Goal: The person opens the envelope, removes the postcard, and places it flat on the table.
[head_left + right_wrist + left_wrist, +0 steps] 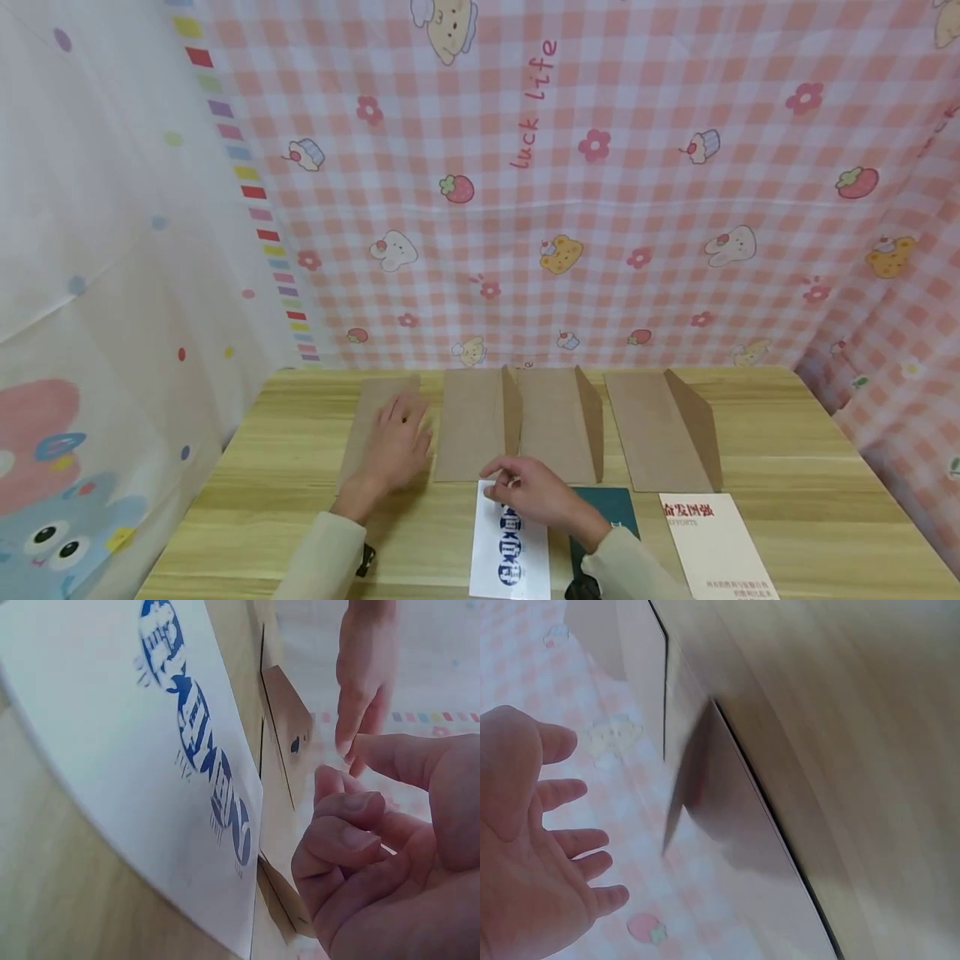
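Note:
My left hand [397, 442] hovers over the leftmost brown paper envelope [367, 417], fingers spread loosely with nothing in them. In the left wrist view the palm and relaxed fingers face a brown envelope [742, 840] whose flap stands partly raised. My right hand [536, 496] is above the top of a white card [487, 567] printed with a column of blue emblems. Its fingers are loosely bent and hold nothing, as the right wrist view shows beside the white card [97, 735]. A dark green card [607, 504] lies partly hidden under the right forearm.
Three more brown envelopes stretch rightward along the back of the wooden table [247, 475], among them the rightmost envelope [652, 433], with their flaps tilted up at the right side. A cream card [712, 542] with red characters lies at front right. Patterned cloth [525, 208] hangs behind the table.

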